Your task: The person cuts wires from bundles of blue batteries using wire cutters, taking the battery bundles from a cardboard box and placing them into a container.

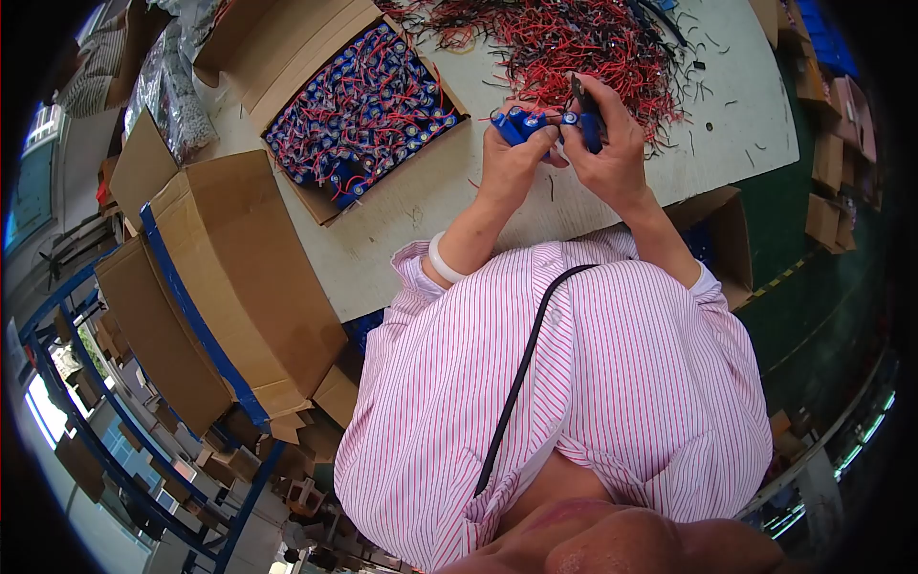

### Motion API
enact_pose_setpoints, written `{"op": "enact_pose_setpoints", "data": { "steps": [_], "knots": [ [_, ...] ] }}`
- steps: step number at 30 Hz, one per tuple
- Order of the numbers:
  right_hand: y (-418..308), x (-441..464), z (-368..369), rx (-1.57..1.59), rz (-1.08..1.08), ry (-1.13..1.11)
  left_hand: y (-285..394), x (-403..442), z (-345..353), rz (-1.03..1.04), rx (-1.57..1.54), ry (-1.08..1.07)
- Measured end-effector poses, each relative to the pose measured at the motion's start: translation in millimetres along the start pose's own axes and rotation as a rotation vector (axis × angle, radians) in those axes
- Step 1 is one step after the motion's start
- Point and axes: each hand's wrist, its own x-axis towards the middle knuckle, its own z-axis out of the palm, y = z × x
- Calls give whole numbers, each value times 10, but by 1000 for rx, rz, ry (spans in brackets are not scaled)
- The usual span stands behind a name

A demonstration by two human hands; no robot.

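My left hand [512, 163], a white bangle on its wrist, is closed around several blue cylindrical battery cells [511, 128] above the table. Right beside it, fingertips almost touching, my right hand [612, 148] grips a black-and-blue hand tool [587, 117] that looks like small wire cutters. The tool's jaws are hidden by the fingers. Another blue cell end [570, 119] shows between the two hands. Just beyond them lies a heap of short red and black wire pieces [583, 48].
An open cardboard box [325, 212] full of blue cells with red and black wires sits on the table [421, 191] at left. A larger carton [249, 277] stands before it. Bagged material [172, 105] lies at far left. Another box [732, 244] is below the table's right edge.
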Motion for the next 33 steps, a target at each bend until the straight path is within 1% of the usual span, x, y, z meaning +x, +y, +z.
{"op": "enact_pose_setpoints", "data": {
  "steps": [2,5,6,7,9,10,12,13,14,16,17,19,20,21,22,24,25,26,27,29,30,31,32,33],
  "knots": [
    [8,39,8,-207,-85,7,-37,16,-13,227,260,-1],
    [73,73,-27,-277,-96,45,19,21,-17,289,239,29],
    [73,69,-50,-224,-17,61,70,13,0,317,187,5],
    [68,68,-60,-227,-17,64,70,20,-8,317,186,1],
    [46,44,-83,52,150,41,41,13,-19,232,109,-113],
    [13,43,-58,30,118,57,100,-48,105,148,79,-93],
    [8,34,17,-7,18,78,-46,-35,13,267,250,-177],
    [44,27,49,-43,-58,101,-78,-42,2,273,249,-156],
    [24,18,49,-40,-57,103,-86,-44,-20,272,253,-155],
    [-35,-21,21,75,68,-3,-16,-53,18,248,112,-112],
    [-14,-40,23,169,69,-17,20,-34,-6,237,149,-106],
    [-1,-26,-14,293,93,2,164,-45,22,113,20,-108],
    [36,-14,-18,333,74,58,179,-16,-18,58,-42,-178],
    [50,22,-62,295,61,24,206,-25,-25,58,-45,-176],
    [62,57,-111,257,48,-8,240,-32,-19,-29,-108,-240],
    [91,61,-130,365,56,-130,286,-27,-42,-176,-174,-345],
    [97,54,-124,401,43,-178,289,-13,-60,-178,-172,-348],
    [126,48,-102,334,-28,-146,282,0,-80,-210,-179,-374],
    [112,42,-115,335,-29,-147,277,6,-89,-241,-186,-398],
    [67,17,-150,294,202,-144,275,-5,-52,-208,-145,-356],
    [61,14,-142,295,202,-144,269,-9,-34,-177,-103,-315],
    [52,9,-121,240,155,-116,246,-12,-32,-179,-102,-315],
    [38,-1,-101,183,112,-88,210,-22,-34,-129,-11,-263],
    [14,15,-89,32,-3,-67,188,-27,-36,-76,80,-210]
  ]
}}
